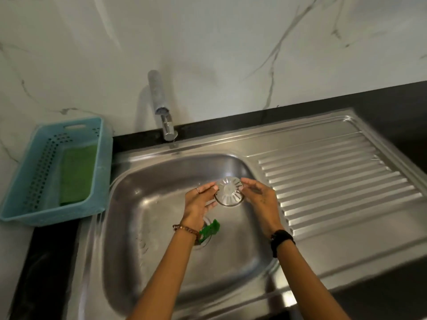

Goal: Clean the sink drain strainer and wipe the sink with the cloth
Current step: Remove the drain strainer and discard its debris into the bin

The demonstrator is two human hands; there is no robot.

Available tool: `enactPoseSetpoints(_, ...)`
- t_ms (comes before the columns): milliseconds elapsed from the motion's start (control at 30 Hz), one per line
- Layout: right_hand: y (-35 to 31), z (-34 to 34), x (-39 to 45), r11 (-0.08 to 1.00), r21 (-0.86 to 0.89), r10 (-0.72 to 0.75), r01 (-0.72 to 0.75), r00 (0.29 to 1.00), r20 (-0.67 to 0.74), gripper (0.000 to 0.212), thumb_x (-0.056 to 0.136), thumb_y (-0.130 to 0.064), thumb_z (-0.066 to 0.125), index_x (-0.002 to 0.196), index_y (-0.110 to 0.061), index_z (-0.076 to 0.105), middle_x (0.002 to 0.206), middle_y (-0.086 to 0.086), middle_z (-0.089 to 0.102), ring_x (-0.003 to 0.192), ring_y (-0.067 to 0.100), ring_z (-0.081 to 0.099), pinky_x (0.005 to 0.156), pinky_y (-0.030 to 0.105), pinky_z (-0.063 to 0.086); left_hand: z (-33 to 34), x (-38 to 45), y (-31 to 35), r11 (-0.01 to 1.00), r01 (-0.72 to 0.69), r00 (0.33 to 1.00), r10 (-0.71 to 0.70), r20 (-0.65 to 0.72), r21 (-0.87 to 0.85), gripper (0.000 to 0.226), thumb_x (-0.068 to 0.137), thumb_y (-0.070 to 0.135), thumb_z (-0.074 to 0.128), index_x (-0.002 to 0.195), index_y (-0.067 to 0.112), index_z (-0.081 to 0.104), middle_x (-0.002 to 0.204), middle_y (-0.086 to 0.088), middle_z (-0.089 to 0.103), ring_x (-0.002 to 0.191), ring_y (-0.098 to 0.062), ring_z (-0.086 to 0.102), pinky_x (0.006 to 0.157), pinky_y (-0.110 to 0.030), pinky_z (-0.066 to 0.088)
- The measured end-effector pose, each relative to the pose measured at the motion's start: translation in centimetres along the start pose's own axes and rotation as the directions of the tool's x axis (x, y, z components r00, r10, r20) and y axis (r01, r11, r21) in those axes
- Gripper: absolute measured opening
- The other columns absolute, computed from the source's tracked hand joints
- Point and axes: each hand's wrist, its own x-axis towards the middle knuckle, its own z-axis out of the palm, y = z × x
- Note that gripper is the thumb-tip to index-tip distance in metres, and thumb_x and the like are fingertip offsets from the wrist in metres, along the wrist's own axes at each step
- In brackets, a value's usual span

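Both hands hold a round steel drain strainer (229,191) with slotted holes above the steel sink basin (147,227). My left hand (199,202) pinches its left rim and my right hand (258,195) pinches its right rim. Below my left wrist lies the open drain hole (206,239), with a green scrap (210,229) at its edge, partly hidden by the wrist. A green cloth (77,174) lies folded in the blue basket (25,204) at the left.
The tap (163,112) stands at the back of the sink, its spout over the basin's far rim. The ribbed steel drainboard (335,181) stretches to the right. Black countertop (46,262) borders the sink; a marble wall rises behind.
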Motion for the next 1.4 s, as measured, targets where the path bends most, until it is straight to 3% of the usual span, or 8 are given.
enactPoseSetpoints(233, -1.3, -6.4, 8.7, 0.995, -0.102, 0.001, -0.013, 0.994, -0.112, 0.025, 0.077, -0.005, 0.070, 0.100, -0.013, 0.065, 0.097, 0.005, 0.068, 0.091, 0.023, 0.066, 0.071, 0.031, 0.056, 9.9, 6.0, 1.0, 0.974, -0.139, 0.989, 0.147, -0.032, 0.181, 0.026, 0.079, -0.005, 0.064, 0.103, -0.013, 0.062, 0.075, -0.008, 0.065, 0.051, -0.005, 0.065, 0.049, -0.017, 0.055)
enactPoseSetpoints(400, -1.3, -8.5, 14.2, 0.969, -0.245, -0.057, 0.032, 0.994, -0.096, 0.021, 0.081, -0.002, 0.065, 0.100, -0.009, 0.062, 0.099, 0.005, 0.067, 0.096, 0.023, 0.064, 0.080, 0.027, 0.054, 14.1, 10.4, 0.7, 0.894, -0.245, 0.947, 0.303, -0.104, 0.375, 0.022, 0.077, -0.002, 0.067, 0.098, -0.009, 0.067, 0.090, -0.014, 0.069, 0.063, -0.007, 0.061, 0.060, -0.010, 0.053)
enactPoseSetpoints(567, -1.2, -8.9, 16.5, 0.906, -0.418, -0.087, 0.065, 0.996, -0.035, 0.026, 0.087, -0.008, 0.061, 0.113, -0.009, 0.059, 0.111, 0.014, 0.068, 0.099, 0.022, 0.065, 0.079, 0.024, 0.054, 15.3, 12.3, 0.2, 0.829, -0.265, 0.920, 0.370, -0.128, 0.493, 0.020, 0.080, 0.004, 0.066, 0.098, -0.005, 0.068, 0.101, -0.020, 0.070, 0.095, -0.029, 0.066, 0.090, -0.041, 0.053)
enactPoseSetpoints(800, -2.8, -7.4, 14.2, 0.830, -0.531, -0.241, 0.171, 0.968, -0.065, 0.022, 0.091, -0.018, 0.057, 0.111, -0.011, 0.059, 0.113, 0.010, 0.064, 0.095, 0.017, 0.061, 0.070, 0.013, 0.048, 13.1, 9.0, -1.5, 0.768, -0.374, 0.840, 0.518, -0.162, 0.519, 0.013, 0.083, 0.011, 0.064, 0.095, 0.008, 0.068, 0.098, -0.008, 0.068, 0.082, -0.007, 0.062, 0.077, -0.009, 0.049)
enactPoseSetpoints(967, -1.3, -1.4, 7.2, 0.853, -0.450, -0.226, 0.264, 0.965, 0.136, 0.010, 0.091, -0.022, 0.055, 0.095, -0.018, 0.064, 0.085, 0.000, 0.065, 0.072, 0.011, 0.060, 0.065, 0.012, 0.046, 1.9, 5.4, -5.6, 0.731, -0.078, 0.872, 0.380, -0.309, 0.678, 0.009, 0.083, 0.012, 0.063, 0.089, 0.009, 0.070, 0.093, -0.008, 0.071, 0.079, -0.012, 0.059, 0.074, -0.019, 0.046)
enactPoseSetpoints(1133, 5.8, 4.6, 2.4, 0.841, -0.539, 0.211, -0.042, 0.943, 0.256, 0.013, 0.088, -0.012, 0.055, 0.092, -0.011, 0.067, 0.094, 0.008, 0.071, 0.083, 0.019, 0.064, 0.070, 0.029, 0.055, -8.7, 2.9, -8.6, 0.712, 0.179, 0.837, 0.253, -0.485, 0.679, 0.005, 0.080, 0.006, 0.063, 0.081, 0.008, 0.068, 0.090, -0.015, 0.070, 0.085, -0.028, 0.064, 0.066, -0.024, 0.041)
enactPoseSetpoints(1233, 9.7, 6.5, 1.6, 0.749, -0.650, 0.326, -0.130, 0.926, 0.191, 0.018, 0.087, -0.009, 0.052, 0.098, -0.010, 0.067, 0.104, 0.013, 0.067, 0.095, 0.028, 0.062, 0.078, 0.036, 0.053, -11.1, 2.9, -10.1, 0.634, 0.230, 0.872, 0.203, -0.446, 0.738, 0.008, 0.079, 0.014, 0.066, 0.084, 0.009, 0.064, 0.098, -0.015, 0.063, 0.089, -0.030, 0.061, 0.068, -0.026, 0.042)
enactPoseSetpoints(1400, 13.7, 8.2, 0.7, 0.395, -0.896, 0.284, 0.203, 0.901, 0.329, 0.027, 0.090, -0.022, 0.051, 0.116, -0.015, 0.056, 0.117, 0.011, 0.047, 0.109, 0.029, 0.048, 0.086, 0.040, 0.047, -12.4, 3.6, -12.3, 0.410, 0.186, 0.954, 0.142, -0.264, 0.893, 0.037, 0.081, 0.023, 0.066, 0.113, 0.009, 0.053, 0.117, -0.014, 0.049, 0.103, -0.033, 0.054, 0.081, -0.039, 0.048)
